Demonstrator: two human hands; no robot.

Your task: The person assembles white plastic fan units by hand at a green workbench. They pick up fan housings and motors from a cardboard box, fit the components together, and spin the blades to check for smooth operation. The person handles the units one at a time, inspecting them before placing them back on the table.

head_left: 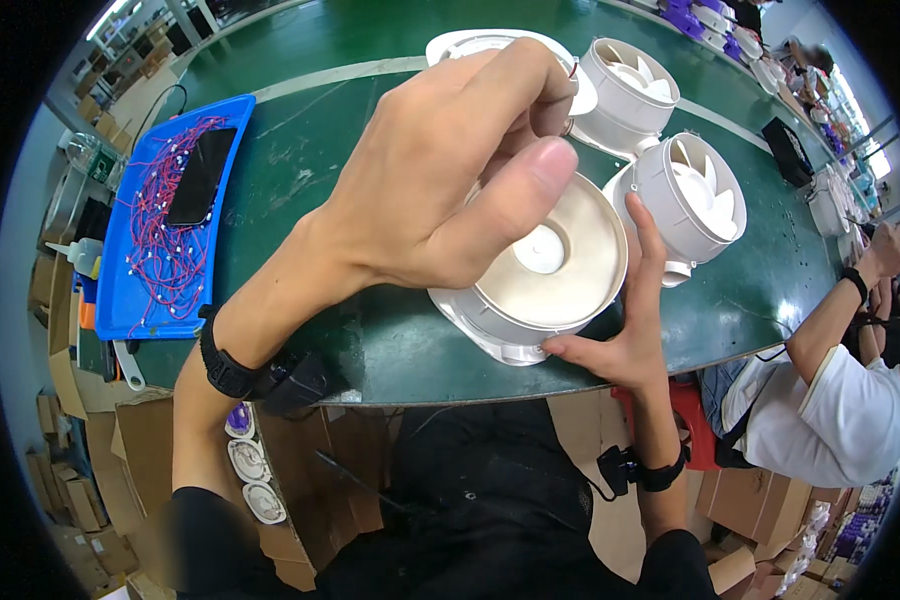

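A round white fan housing [590, 280] with a cream inner face and a central hub lies near the table's front edge. My right hand [635, 335] grips its right side, thumb at the near rim and fingers along the wall. Above the housing, my left hand [440, 180] is closed, thumb and curled fingers drawn together. A bit of red wire shows by its fingertips, but what they hold is hidden. Just beyond stand two white fan units with angled blades, one farther back [625, 88] and one nearer [698, 190]. Another white housing [470, 42] is partly behind my left hand.
At left, a blue tray [206, 300] holds tangled pink wires [160, 250] and a black smartphone [202, 178]. A dropper bottle [82, 255] stands beside it. A black box [787, 150] sits at the far right. A co-worker in a white shirt [830, 420] is at the right.
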